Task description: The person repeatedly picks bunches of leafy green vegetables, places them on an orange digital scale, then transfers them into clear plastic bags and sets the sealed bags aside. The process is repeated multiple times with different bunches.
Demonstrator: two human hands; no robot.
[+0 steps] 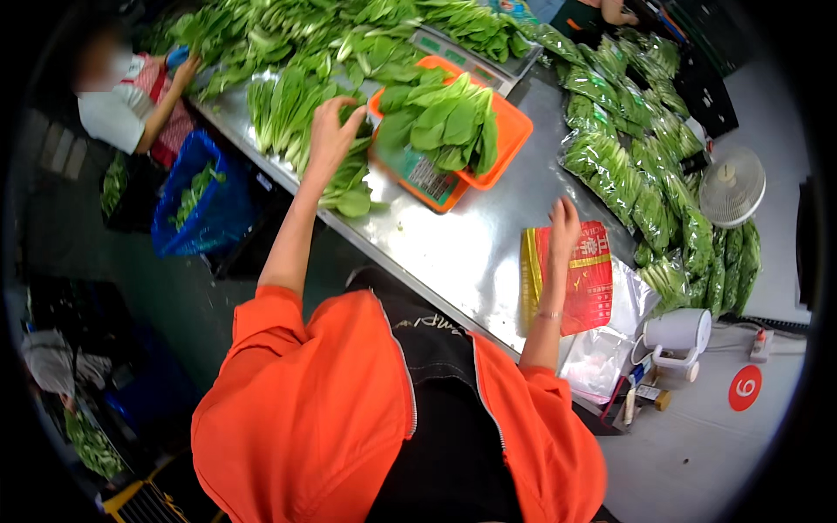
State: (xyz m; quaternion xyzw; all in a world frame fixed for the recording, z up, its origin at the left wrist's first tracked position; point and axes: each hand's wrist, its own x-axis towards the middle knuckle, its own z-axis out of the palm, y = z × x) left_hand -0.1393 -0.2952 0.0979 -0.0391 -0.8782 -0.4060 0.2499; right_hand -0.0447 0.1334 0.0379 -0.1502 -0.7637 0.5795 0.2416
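Leafy greens lie heaped in an orange plastic basket, which rests on an orange scale. My left hand is raised just left of the basket, thumb and fingers apart with nothing between them, above loose greens on the metal table. Over a red and yellow printed bag hovers my right hand; its fingers are close together, and whether they hold anything cannot be told. Clear plastic bags lie beside and partly under the red bag.
Bagged greens are piled along the right side, near a fan and a white kettle. A second scale stands behind the basket. A co-worker handles greens at upper left, above a blue bag-lined container.
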